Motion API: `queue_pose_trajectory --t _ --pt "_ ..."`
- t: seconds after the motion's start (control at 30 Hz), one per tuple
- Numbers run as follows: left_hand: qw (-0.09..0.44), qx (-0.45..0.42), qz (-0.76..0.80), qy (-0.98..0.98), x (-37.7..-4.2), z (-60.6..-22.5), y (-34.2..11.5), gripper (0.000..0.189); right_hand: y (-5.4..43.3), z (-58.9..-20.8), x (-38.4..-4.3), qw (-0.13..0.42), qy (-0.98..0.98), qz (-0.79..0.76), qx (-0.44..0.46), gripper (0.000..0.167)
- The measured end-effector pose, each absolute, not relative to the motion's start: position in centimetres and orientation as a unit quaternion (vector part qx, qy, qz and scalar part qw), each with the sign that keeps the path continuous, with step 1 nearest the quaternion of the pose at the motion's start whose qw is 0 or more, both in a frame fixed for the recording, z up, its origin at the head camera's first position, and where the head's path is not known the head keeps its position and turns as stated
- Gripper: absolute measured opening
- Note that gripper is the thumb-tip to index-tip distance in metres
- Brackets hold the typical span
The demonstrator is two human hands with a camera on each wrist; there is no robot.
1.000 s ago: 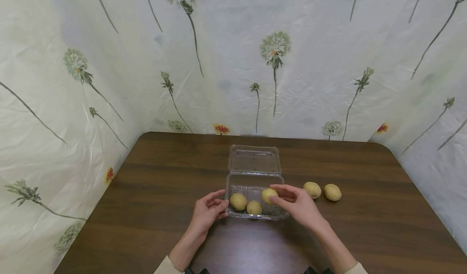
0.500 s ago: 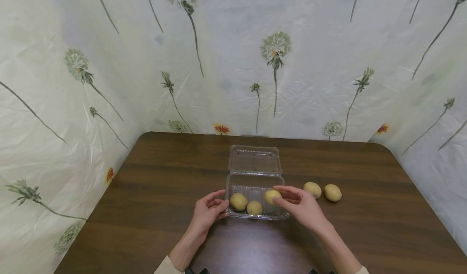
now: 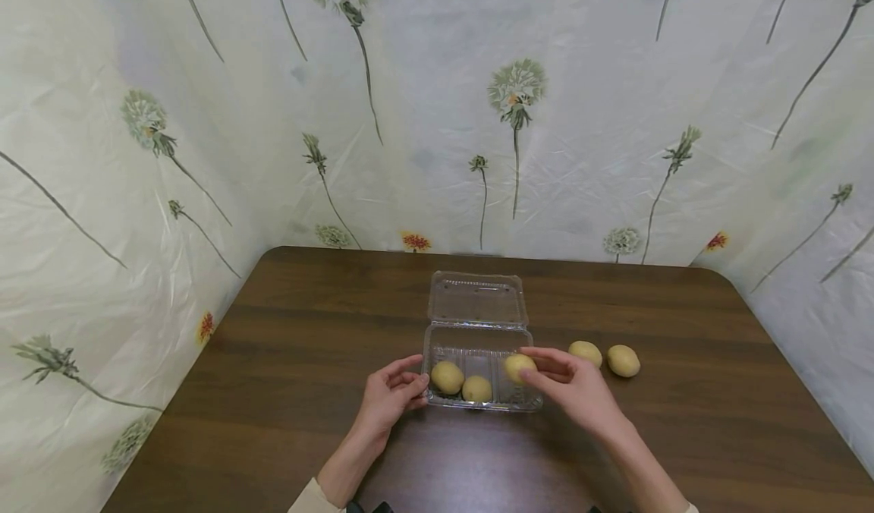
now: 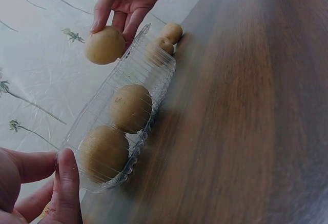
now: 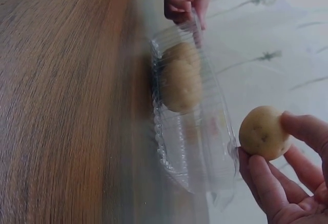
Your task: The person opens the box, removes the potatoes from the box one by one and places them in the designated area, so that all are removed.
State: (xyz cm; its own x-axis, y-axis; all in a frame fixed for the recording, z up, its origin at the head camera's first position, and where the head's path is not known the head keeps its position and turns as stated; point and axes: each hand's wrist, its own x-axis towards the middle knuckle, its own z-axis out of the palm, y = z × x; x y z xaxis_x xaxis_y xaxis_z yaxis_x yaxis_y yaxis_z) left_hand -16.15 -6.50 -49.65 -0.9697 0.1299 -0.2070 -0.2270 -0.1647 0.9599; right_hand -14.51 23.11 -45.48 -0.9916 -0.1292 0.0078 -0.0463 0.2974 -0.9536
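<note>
A clear plastic clamshell container (image 3: 483, 340) lies on the table with its lid folded back. Two potatoes, a larger one (image 3: 447, 377) at the left and a smaller one (image 3: 476, 388) beside it, sit in its tray. My left hand (image 3: 391, 398) pinches the tray's left edge between thumb and fingers, as the left wrist view confirms. Over the tray's right part, my right hand (image 3: 575, 386) holds another potato (image 5: 264, 133) by its fingertips. That potato hangs above the rim level in both wrist views.
Two more potatoes (image 3: 585, 355) (image 3: 624, 361) lie on the brown wooden table (image 3: 328, 308), right of the container and just beyond my right hand. A flower-patterned sheet (image 3: 437, 118) hangs behind the table and along its sides.
My right hand has shifted slightly to the right with its potato, from the tray's middle-right toward its right side. The left hand and the container stay where they were.
</note>
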Motion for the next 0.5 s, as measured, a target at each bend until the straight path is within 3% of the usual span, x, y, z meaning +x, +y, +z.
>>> queue_pose_trajectory --t 0.5 --pt "0.115 -0.04 0.762 0.636 -16.15 -49.63 -6.43 0.043 23.94 -45.6 -14.24 0.007 0.806 -0.589 -0.06 0.041"
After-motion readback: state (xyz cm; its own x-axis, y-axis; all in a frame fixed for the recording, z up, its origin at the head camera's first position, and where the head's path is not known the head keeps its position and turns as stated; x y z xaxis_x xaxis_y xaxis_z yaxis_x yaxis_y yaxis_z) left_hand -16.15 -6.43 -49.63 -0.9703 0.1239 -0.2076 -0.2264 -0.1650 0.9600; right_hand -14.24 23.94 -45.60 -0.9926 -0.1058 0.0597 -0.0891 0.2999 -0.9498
